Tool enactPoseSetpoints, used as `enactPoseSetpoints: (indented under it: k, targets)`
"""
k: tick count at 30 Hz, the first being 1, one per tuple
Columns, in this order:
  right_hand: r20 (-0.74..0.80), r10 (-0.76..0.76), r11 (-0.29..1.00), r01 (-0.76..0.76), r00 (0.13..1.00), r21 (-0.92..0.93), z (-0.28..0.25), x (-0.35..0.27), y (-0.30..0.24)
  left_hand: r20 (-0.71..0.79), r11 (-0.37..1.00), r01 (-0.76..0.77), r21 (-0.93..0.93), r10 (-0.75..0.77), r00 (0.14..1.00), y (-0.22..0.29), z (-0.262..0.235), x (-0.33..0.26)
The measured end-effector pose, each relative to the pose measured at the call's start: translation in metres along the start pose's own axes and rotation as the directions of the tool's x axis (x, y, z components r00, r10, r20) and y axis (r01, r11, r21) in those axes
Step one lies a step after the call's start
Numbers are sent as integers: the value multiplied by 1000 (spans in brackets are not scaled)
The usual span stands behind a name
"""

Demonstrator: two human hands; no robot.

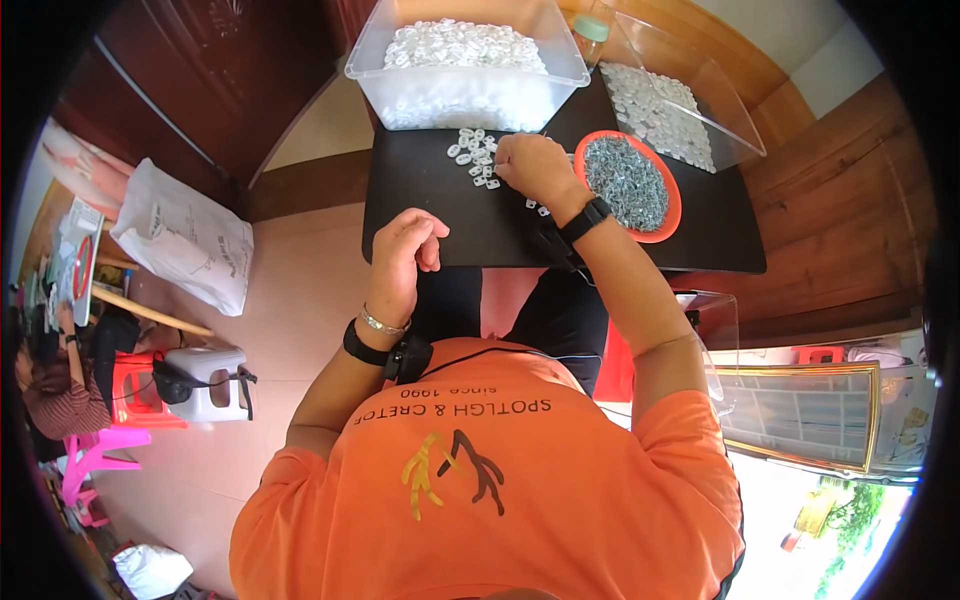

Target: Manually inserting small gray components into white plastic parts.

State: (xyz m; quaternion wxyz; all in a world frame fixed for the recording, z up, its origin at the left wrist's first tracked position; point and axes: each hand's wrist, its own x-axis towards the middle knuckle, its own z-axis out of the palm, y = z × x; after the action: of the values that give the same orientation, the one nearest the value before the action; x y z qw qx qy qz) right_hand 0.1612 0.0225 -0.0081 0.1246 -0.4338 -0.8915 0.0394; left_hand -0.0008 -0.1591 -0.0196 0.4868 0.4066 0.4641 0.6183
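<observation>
My right hand [540, 166] reaches over the dark table, its fingers closed and pointing down at the edge of a loose heap of small white plastic pieces [470, 148]. One white piece shows at its fingertips. Held near the table's front edge, my left hand [408, 245] has its fingers curled in toward the thumb; whatever they may hold is hidden. To the right of my right hand sits an orange round tray [674, 208] full of small silvery metal screws or nails [626, 182]. A few white pieces [537, 207] lie under my right wrist.
A translucent tub [455, 105] heaped with white pieces stands at the back of the table [480, 235]. Behind the tray, a clear bin [735, 125] holds more flat pale pieces. A green-lidded jar [590, 35] is between them. Stools [205, 385] and another person [60, 400] are far left.
</observation>
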Motion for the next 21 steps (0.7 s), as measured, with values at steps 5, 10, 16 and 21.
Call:
enactPoseSetpoints:
  k: [5,10,16,21]
  targets:
    - [-38,43,989,-37,998,143,1,1,8,48,1000,10,6,-11,999,0,1,5]
    - [45,-2,800,-25,999,599,-33,-36,-24,81,998,10,66,-15,997,-2,8,9]
    - [8,62,666,-47,998,745,-26,-93,-59,224,994,24,110,-48,973,-17,13,7]
    - [63,143,457,-122,988,881,-17,-111,-63,230,983,16,185,-59,971,-17,20,8]
